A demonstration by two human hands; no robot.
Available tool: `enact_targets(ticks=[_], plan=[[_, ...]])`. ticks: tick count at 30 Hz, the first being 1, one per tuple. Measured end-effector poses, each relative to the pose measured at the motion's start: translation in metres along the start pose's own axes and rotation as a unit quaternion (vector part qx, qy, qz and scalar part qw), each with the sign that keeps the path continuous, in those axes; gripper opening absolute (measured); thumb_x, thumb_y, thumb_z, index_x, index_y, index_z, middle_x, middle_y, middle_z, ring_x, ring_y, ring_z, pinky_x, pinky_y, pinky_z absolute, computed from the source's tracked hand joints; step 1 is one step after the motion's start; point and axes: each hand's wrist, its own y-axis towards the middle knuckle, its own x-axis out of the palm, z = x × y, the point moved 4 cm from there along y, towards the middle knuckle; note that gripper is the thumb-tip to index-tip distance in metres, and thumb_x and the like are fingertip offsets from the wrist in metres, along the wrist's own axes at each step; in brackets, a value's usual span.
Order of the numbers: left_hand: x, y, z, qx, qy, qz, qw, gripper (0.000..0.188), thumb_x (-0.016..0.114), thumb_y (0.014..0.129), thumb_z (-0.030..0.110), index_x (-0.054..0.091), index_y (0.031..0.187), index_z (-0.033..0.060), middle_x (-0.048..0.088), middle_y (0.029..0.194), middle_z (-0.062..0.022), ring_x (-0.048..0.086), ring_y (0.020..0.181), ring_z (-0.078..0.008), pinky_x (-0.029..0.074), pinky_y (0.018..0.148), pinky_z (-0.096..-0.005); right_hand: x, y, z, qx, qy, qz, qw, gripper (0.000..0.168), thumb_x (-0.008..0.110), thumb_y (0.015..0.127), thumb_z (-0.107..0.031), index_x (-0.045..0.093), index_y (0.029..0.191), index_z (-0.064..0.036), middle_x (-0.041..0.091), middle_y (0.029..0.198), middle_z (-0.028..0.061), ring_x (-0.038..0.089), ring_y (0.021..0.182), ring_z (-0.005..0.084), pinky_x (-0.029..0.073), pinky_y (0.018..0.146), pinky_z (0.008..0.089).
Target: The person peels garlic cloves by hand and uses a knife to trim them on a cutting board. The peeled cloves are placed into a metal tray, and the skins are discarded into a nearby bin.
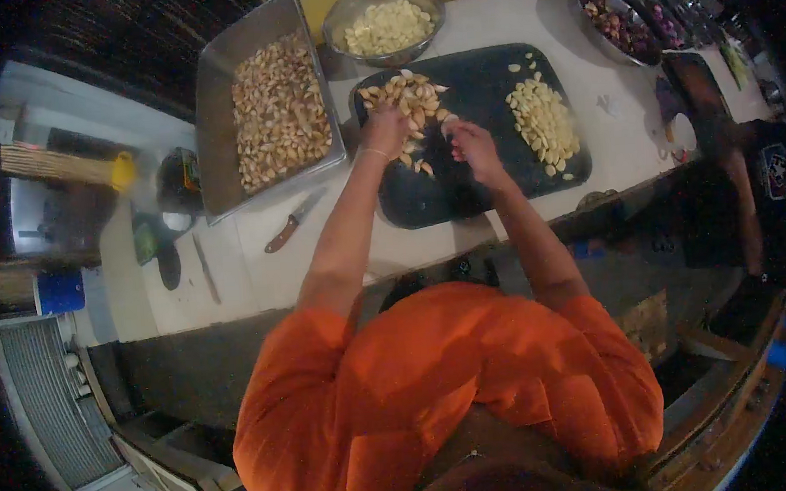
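Observation:
A dark cutting board (460, 195) lies before me on a white counter. My left hand (386, 136) reaches into a heap of unpeeled garlic cloves (418, 94) on the board's left side; its fingertips are hidden among them. Between the fingertips of my right hand (476, 149) is a pale garlic clove (450, 124), held just right of the heap. Peeled garlic cloves (543, 124) form a pile along the board's right side, with a few strays at its upper end.
At left stands a deep metal pan (219, 181) of unpeeled cloves. A steel bowl (386, 58) of peeled cloves is behind the board. A knife (292, 224) lies left of my forearm. Far right are a bowl of shallots or red onions (621, 27) and another person's arm (744, 207).

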Motion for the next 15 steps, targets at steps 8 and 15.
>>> enact_targets(ticks=[8, 15], plan=[[-0.015, -0.019, 0.009, -0.119, -0.355, 0.110, 0.921, 0.011, 0.060, 0.073, 0.015, 0.061, 0.079, 0.0058, 0.062, 0.079, -0.0118, 0.060, 0.071, -0.0279, 0.047, 0.064, -0.0363, 0.017, -0.010, 0.011, 0.023, 0.109, -0.066, 0.992, 0.025, 0.050, 0.086, -0.019, 0.056, 0.104, -0.003, 0.056, 0.080, 0.0047, 0.054, 0.069, 0.0121, 0.045, 0.058, 0.0230], [-0.008, -0.072, 0.070, 0.015, -0.225, 0.023, 0.974, 0.013, 0.061, 0.072, 0.015, 0.064, 0.081, 0.0061, 0.061, 0.081, -0.0117, 0.059, 0.071, -0.0261, 0.046, 0.067, -0.0320, 0.014, -0.024, 0.028, 0.065, 0.256, -0.111, 0.958, 0.027, 0.052, 0.083, -0.010, 0.051, 0.107, 0.002, 0.058, 0.091, 0.0092, 0.057, 0.082, 0.0163, 0.048, 0.073, 0.0278]])
